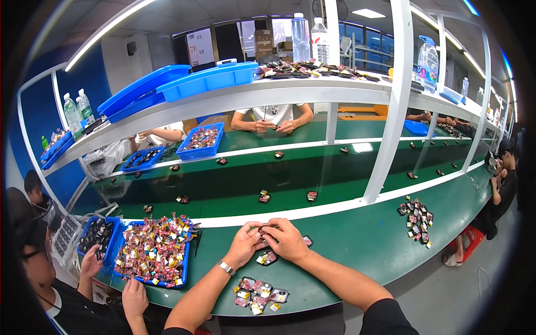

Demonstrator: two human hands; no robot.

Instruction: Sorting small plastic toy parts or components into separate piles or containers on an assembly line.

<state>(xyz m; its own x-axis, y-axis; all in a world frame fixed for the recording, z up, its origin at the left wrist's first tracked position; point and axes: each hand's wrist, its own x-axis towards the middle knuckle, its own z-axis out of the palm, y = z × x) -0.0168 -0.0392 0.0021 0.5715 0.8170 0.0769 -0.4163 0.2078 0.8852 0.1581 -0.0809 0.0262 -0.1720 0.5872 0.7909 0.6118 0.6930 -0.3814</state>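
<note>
My left hand (pixel 245 243) and my right hand (pixel 285 240) meet above the green worktop (pixel 346 240). Their fingertips pinch a small dark electronic piece, mostly hidden by the fingers. Just below my hands lies a black casing (pixel 267 257) with a reddish board and a pale block in it. Another such unit (pixel 307 240) sits partly behind my right hand. Closer to the front edge is a loose cluster of similar casings (pixel 258 291), some with yellow-and-white blocks.
To the left, a blue tray (pixel 184 267) holds a heap of red, yellow and white parts, beside a bin of black pieces (pixel 96 234). A co-worker's hands (pixel 134 296) are near it. A conveyor (pixel 234 184) carries spaced units beyond a white rail. More units (pixel 417 221) lie right.
</note>
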